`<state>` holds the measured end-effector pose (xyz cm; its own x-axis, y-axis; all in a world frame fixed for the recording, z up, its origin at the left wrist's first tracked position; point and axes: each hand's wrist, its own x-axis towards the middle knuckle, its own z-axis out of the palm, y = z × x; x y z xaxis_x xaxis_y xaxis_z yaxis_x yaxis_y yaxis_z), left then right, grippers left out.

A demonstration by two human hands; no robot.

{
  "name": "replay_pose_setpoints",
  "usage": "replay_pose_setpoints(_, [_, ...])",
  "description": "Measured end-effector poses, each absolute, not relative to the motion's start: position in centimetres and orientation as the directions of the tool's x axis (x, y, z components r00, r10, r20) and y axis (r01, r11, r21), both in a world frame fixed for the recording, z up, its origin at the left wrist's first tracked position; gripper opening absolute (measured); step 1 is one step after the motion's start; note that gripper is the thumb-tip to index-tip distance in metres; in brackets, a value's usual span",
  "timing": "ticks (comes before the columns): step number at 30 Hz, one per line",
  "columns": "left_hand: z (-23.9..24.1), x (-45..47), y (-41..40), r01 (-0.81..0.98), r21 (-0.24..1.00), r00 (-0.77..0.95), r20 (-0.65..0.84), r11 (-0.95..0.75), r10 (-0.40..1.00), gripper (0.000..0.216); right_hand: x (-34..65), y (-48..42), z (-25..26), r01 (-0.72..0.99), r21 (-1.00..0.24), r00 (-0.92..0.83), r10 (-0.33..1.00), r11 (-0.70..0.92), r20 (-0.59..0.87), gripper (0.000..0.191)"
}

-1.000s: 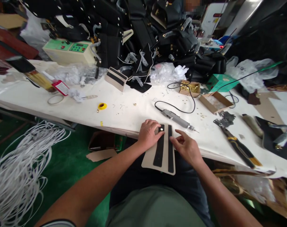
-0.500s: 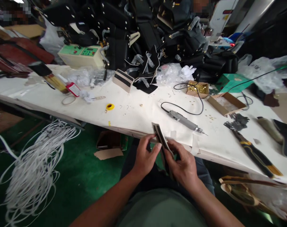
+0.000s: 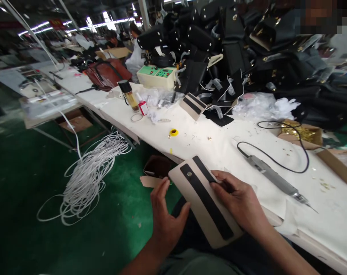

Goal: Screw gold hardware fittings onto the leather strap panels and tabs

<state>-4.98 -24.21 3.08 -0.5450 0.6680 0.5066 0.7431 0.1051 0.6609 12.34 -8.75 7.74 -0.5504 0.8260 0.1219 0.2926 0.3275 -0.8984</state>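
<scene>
A flat beige bag panel point(image 3: 187, 193) with two black strips is tilted in front of me over the table's near edge. A small round metal stud shows near the far end of one strip. My right hand point(image 3: 239, 198) grips the panel by its right edge, the thumb on its face. My left hand point(image 3: 169, 217) is beside the left edge with thumb and fingers apart; whether its thumb touches the panel I cannot tell. On the table, a grey electric screwdriver point(image 3: 272, 177) lies to the right of the panel. Another beige panel point(image 3: 192, 107) with black strips lies farther back.
Black bags point(image 3: 196, 72) are heaped along the back, beside a green-topped control box point(image 3: 157, 77). A yellow tape roll point(image 3: 173, 132), a bottle point(image 3: 129, 95) and a box of brass fittings point(image 3: 301, 133) stand on the table. White cord point(image 3: 90, 179) lies coiled on the green floor.
My view has swung left. The panel has turned from nearly edge-on to show its striped face. My left hand's fingers have moved off the panel's face to its left side.
</scene>
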Motion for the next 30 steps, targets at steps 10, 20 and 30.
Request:
replay_pose_setpoints(10, [5.4,-10.0,-22.2,0.667,0.738,-0.144,-0.009,0.104,0.990,0.075,4.5,-8.7,9.1,0.362,-0.647,-0.931,0.296,0.671,-0.214,0.030])
replay_pose_setpoints(20, [2.6,-13.7,-24.5,0.137,0.894,-0.436,-0.333,0.427,0.836,0.016,2.2,-3.1,9.9,0.492,-0.680,-0.855,0.446,0.544,-0.262,0.031])
replay_pose_setpoints(30, [5.1,-16.8,-21.7,0.287,0.908,-0.602,-0.076,0.305,0.795,0.041,-5.0,-2.4,10.6,0.251,-0.788,-0.968,0.148,0.562,-0.203,0.022])
